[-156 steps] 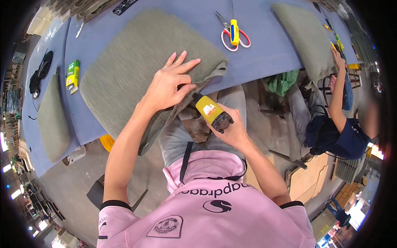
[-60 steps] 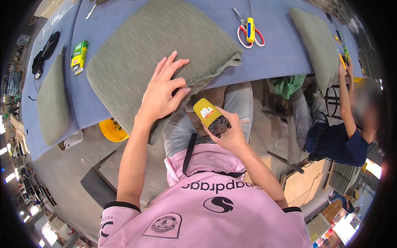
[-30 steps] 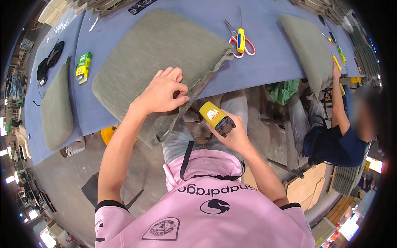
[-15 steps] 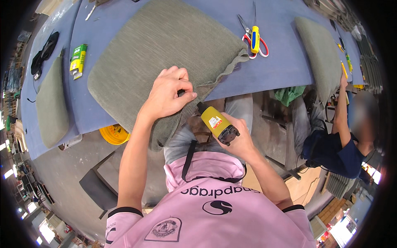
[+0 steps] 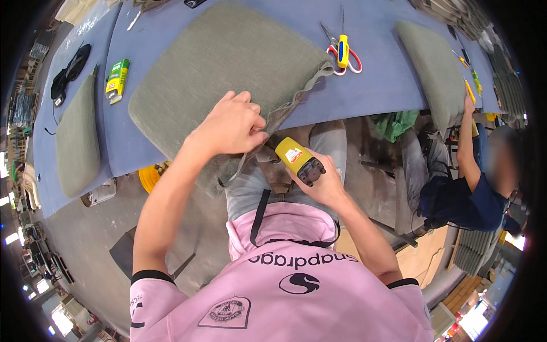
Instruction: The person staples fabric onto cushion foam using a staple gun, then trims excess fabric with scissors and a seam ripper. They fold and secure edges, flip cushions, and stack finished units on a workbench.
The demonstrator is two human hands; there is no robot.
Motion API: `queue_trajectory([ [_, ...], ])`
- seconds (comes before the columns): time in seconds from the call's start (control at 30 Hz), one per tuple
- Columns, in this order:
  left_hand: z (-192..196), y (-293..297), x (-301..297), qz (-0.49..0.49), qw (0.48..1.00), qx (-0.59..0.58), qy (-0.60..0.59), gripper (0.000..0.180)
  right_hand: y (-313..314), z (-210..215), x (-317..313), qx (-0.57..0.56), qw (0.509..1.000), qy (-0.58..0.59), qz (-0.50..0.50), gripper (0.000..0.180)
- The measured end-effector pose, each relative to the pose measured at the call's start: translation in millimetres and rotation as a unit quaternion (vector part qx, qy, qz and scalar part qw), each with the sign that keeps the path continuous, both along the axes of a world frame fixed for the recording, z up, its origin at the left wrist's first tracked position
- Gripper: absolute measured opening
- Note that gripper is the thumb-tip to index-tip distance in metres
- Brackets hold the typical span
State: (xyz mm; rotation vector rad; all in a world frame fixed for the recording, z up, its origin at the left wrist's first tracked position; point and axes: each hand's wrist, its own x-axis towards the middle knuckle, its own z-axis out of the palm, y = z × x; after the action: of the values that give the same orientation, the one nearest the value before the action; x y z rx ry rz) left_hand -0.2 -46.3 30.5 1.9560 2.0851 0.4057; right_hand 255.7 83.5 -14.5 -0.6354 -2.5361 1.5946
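Since half a second ago the left hand has been curling tighter on the cushion's near edge, and the stapler has been edging up closer beside it.

In the head view, the left hand is closing its fingers on the loose fabric at the near corner of the green cushion, pinching it down where the cushion is hanging over the edge of the blue table. The right hand is gripping the yellow stapler, wrapped around its dark rear end, with the yellow nose pointing up toward the pinched fabric, just beside the left fingers. The cushion is lying flat across the table's middle, its near corner sticking out over the person's lap.

Scissors are lying beyond the cushion's right corner. A smaller cushion is resting at the table's left end, with a green box near it. Another person is sitting at the right, reaching an arm up to a third cushion.
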Motion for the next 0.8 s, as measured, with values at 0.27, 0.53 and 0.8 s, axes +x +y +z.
queue_trajectory([
  [0.27,-20,-2,-20,0.002,0.991,-0.008,-0.132,0.036,-5,20,-14,-0.002,0.999,0.038,0.01,0.03],
  [0.53,-26,1,-13,0.021,0.988,0.031,-0.148,0.034,-1,5,-18,0.011,1.0,-0.004,0.025,0.04],
  [0.8,7,-9,-4,-0.032,0.998,-0.007,-0.046,0.032,-4,10,-6,-0.004,0.999,0.052,0.013,0.046],
])
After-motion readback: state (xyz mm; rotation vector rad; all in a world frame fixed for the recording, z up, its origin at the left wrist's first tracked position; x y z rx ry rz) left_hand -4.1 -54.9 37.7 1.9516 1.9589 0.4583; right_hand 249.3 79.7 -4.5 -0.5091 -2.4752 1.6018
